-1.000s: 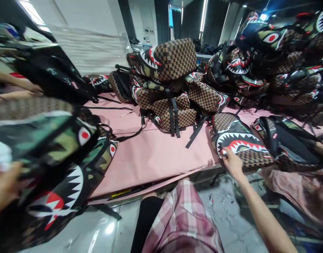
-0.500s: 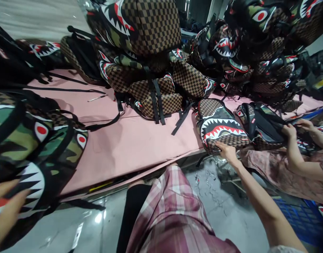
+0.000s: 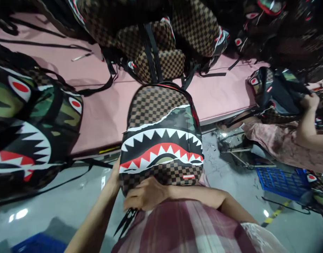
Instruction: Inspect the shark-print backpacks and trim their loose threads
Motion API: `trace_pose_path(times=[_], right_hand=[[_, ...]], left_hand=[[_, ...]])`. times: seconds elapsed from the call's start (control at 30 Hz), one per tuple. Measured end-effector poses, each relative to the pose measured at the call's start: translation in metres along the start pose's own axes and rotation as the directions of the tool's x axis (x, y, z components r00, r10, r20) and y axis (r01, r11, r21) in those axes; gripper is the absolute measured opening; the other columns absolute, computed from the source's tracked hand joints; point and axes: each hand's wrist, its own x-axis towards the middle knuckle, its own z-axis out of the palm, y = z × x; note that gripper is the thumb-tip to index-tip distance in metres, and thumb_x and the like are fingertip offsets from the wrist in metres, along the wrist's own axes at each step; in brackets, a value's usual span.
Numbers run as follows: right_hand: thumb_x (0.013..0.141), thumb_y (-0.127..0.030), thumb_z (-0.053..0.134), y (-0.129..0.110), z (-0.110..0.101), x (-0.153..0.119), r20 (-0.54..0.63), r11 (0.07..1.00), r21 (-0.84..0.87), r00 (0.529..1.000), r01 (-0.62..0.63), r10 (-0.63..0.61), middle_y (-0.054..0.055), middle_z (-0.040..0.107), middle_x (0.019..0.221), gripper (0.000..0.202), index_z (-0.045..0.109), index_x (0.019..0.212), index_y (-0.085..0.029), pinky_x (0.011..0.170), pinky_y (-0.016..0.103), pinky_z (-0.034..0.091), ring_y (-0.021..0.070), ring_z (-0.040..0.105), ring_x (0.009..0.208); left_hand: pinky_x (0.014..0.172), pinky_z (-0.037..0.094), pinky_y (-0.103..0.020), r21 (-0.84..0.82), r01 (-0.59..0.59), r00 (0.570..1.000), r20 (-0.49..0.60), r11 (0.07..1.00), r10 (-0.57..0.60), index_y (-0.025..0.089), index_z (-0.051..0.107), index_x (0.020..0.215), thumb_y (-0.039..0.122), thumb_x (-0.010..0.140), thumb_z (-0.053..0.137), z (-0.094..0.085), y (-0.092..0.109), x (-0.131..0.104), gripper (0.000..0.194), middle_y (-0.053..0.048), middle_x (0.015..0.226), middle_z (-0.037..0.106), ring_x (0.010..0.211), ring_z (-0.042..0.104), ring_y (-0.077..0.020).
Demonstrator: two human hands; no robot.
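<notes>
A small backpack point(image 3: 161, 137), brown checks with a shark mouth print, stands tilted against my lap at the table's front edge. My left hand point(image 3: 116, 177) holds its left side, with the fingers hidden behind it. Across the lower front lies my right hand point(image 3: 145, 194), its fingers curled closed at the bottom left corner. Narrow black pointed pieces point(image 3: 126, 222) hang just below that hand; whether they are strap ends or a tool I cannot tell.
Camouflage shark backpacks point(image 3: 32, 130) hang over the left of the pink tabletop point(image 3: 100, 119). Checked backpacks point(image 3: 161, 65) are piled at the back. On the right a co-worker's hand point(image 3: 310, 102) touches a dark backpack point(image 3: 279, 91). A blue crate point(image 3: 282, 182) stands on the floor.
The checked backpack has come off the table's right side to my lap, in front of me. My left hand has left the camouflage backpacks and come to its side. The view has tilted down.
</notes>
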Motion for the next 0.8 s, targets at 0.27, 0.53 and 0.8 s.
trace_pose_path(times=[0.27,0.53,0.8], right_hand=[[0.080,-0.025,0.050,0.083,-0.096,-0.110,-0.377,0.542,0.580,0.389,-0.609,0.840,0.005,0.068,0.087,0.023,0.070,0.087,-0.017,0.074,0.029,0.048,0.0165,0.062,0.080],[0.075,-0.029,0.060,0.117,-0.080,-0.118,-0.253,0.570,0.456,0.514,-0.683,0.820,0.005,0.068,0.093,0.023,0.070,0.093,-0.019,0.076,0.030,0.046,0.0173,0.062,0.082],[0.064,-0.035,0.068,0.132,-0.073,-0.118,-0.174,0.316,0.806,0.310,-0.501,0.935,0.006,0.070,0.084,0.030,0.070,0.085,-0.014,0.076,0.033,0.048,0.0187,0.063,0.077]], left_hand=[[0.062,0.052,-0.030,-0.085,0.145,0.986,-0.073,0.986,-0.151,0.019,0.057,0.100,0.052,0.088,0.032,-0.038,-0.030,-0.024,0.043,-0.006,0.074,0.066,0.067,0.064,-0.0189],[0.092,0.041,-0.041,0.549,-0.340,0.760,-0.318,0.764,0.567,0.014,0.054,0.111,0.039,0.081,0.043,-0.019,-0.002,-0.044,0.040,-0.012,0.116,0.057,0.109,0.051,-0.0262],[0.081,0.039,-0.035,0.755,-0.634,0.686,0.447,0.170,0.574,0.012,0.038,0.130,0.047,0.084,0.047,0.150,0.043,-0.069,0.058,-0.012,0.103,0.058,0.094,0.055,-0.0250]])
